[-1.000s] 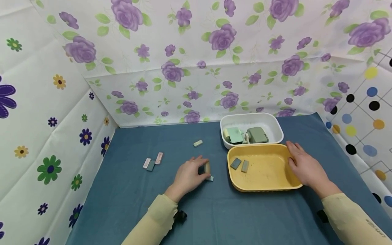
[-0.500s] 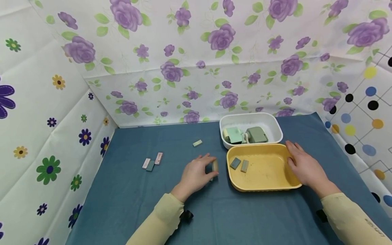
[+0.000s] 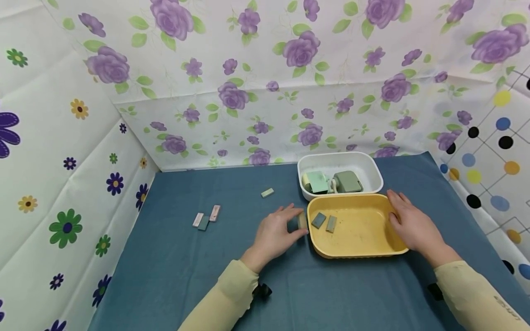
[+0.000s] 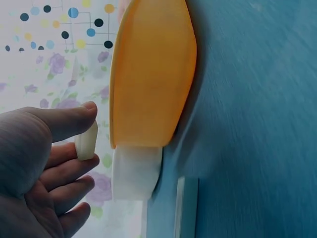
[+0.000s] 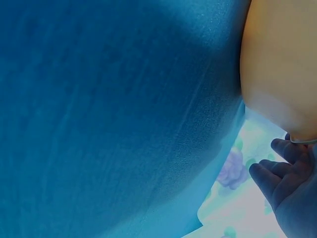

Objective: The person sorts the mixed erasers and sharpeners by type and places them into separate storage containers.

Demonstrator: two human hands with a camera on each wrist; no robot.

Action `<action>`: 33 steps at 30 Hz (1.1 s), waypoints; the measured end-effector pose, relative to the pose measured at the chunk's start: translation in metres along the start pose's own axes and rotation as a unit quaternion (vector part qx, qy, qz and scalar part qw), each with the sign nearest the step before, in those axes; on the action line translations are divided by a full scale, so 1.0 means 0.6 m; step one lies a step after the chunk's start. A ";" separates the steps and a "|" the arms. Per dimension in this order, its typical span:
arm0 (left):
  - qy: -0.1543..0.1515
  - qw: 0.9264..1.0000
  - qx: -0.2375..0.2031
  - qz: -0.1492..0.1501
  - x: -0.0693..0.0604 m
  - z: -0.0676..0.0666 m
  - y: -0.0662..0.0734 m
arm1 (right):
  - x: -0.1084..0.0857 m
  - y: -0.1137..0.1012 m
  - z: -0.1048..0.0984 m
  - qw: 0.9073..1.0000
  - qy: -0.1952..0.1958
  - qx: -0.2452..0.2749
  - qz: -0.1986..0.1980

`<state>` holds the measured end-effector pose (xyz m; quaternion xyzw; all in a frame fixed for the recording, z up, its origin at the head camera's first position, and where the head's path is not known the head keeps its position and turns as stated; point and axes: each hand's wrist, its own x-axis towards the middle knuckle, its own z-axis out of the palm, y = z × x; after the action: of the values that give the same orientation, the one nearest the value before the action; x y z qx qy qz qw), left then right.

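Between thumb and fingertips, the left hand (image 3: 276,235) pinches a small pale block (image 3: 302,220), held just off the left rim of the yellow tray (image 3: 364,230). The left wrist view shows that block (image 4: 86,142) pinched above the cloth, with the tray (image 4: 153,74) beyond. The right hand (image 3: 415,226) rests on the tray's right rim, fingers extended. Inside the tray lie a dark blue-grey block (image 3: 318,220) and a grey-green block (image 3: 331,224). In the right wrist view the right hand (image 5: 292,183) touches the tray (image 5: 282,64) edge.
A white bin (image 3: 369,168) with green items (image 3: 348,182) stands behind the tray. On the blue cloth (image 3: 165,276) lie a pale block (image 3: 267,193), two pink blocks (image 3: 215,214) and a grey-green one (image 3: 203,224). A left wrist view block (image 4: 186,208) lies on the cloth.
The left hand has moved right with the pinched block, from the middle of the cloth to the tray's left rim. The right hand and the tray have stayed where they were.
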<state>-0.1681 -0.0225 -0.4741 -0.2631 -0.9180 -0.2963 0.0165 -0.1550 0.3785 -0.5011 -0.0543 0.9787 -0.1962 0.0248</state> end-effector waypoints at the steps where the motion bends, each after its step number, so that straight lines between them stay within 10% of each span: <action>1: 0.002 1.000 -0.002 0.001 0.001 0.001 0.002 | 0.000 0.000 0.000 1.000 0.001 0.000 -0.001; 33: 0.008 0.998 -0.029 0.061 0.022 0.056 0.054 | -0.001 0.004 -0.001 1.000 0.007 0.003 -0.014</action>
<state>-0.1594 0.0246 -0.4817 -0.3165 -0.8911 -0.3235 0.0340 -0.1548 0.3810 -0.5012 -0.0661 0.9774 -0.2000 0.0152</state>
